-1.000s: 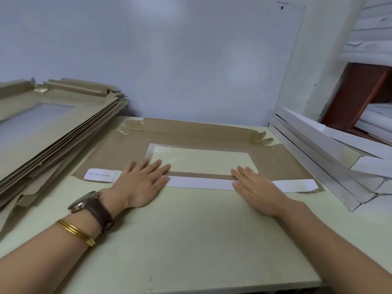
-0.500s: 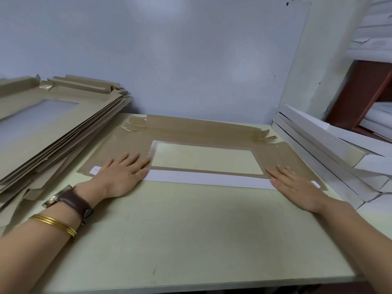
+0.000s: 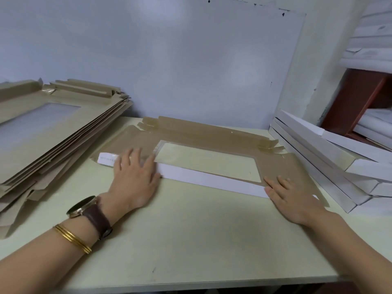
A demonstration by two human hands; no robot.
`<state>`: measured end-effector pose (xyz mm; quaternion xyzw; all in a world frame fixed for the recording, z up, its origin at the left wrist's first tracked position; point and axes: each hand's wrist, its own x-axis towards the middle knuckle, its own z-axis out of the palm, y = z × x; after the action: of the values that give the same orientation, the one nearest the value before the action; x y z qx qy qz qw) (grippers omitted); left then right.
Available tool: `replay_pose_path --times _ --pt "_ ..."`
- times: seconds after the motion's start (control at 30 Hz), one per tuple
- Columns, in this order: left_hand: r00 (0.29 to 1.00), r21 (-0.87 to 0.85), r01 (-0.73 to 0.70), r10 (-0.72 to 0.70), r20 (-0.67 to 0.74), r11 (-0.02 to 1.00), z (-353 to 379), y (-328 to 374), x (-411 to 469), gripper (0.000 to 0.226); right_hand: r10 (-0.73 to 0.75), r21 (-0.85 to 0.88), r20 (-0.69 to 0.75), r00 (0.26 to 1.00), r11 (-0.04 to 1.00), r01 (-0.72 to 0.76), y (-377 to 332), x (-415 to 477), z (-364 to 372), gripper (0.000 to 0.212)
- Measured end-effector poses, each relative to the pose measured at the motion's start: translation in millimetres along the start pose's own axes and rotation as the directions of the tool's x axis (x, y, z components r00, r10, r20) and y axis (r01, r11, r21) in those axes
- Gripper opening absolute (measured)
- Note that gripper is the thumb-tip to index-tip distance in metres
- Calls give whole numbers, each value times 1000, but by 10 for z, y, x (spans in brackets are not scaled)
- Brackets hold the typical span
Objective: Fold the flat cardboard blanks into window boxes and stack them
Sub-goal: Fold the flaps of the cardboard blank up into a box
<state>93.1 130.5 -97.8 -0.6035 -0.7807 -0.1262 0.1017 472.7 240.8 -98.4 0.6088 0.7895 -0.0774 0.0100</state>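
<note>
Two hands, both flat with fingers straight: our left hand [image 3: 133, 179] and right hand [image 3: 290, 196] press the white near flap [image 3: 212, 180], folded over the brown blank [image 3: 275, 164]. The blank lies flat, mid-table [image 3: 191, 240]. Beyond the flap we note a clear rectangular window [image 3: 207, 162], then creased far flaps. Unfolded blanks [image 3: 53, 128] pile far left; white boxes [image 3: 318, 158] stack right.

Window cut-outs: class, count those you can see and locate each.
2. One window is in the blank flat on the table; the other window is on top of the left pile. Sheets beneath may hide more.
</note>
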Motion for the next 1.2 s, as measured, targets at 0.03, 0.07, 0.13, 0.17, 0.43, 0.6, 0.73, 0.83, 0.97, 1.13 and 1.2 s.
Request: replay_pose_path --times 0.03,0.07,0.13,0.17,0.43,0.6,0.73,0.83,0.97,1.13,1.2 --pt "999 -20 -39 39 -8 999 -33 94 -38 61 22 -28 -2 1000 999 -22 -55 -48 -5 57" --pt "998 -48 -70 69 -9 996 -57 189 -63 59 42 -66 -9 999 997 -43 -124 -94 -15 58" --pt "993 -137 -108 112 22 985 -73 368 -97 49 76 -152 -39 996 985 -81 -308 -197 -28 61" --pt "990 -204 -118 132 56 972 -77 466 -113 47 81 -198 -65 995 976 -93 -408 -248 -35 61" --pt "944 -377 -104 212 255 920 -137 1013 -222 44 -89 -336 -170 981 941 27 -1271 -581 -40 64" --pt "928 -275 -110 198 315 955 -143 1040 -210 45 -412 -347 -180 893 876 335 -1600 -764 -21 52" --pt "915 -306 31 96 393 952 -196 913 -133 44 -516 -269 -204 832 846 460 -1757 -899 -113 49" --pt "908 -242 8 95 408 970 -202 841 -60 61 -484 -126 -156 861 874 469 -1809 -950 -250 45" --pt "880 -208 10 90 467 978 -169 755 61 69 -447 -20 -47 893 895 446 -1776 -855 -410 41" --pt "852 -85 -71 105 513 994 -184 605 178 64 -424 90 26 905 903 420 -1612 -368 -442 33" --pt "866 11 -102 83 493 995 -215 524 195 65 -390 102 4 921 916 387 -1478 -159 -427 31"
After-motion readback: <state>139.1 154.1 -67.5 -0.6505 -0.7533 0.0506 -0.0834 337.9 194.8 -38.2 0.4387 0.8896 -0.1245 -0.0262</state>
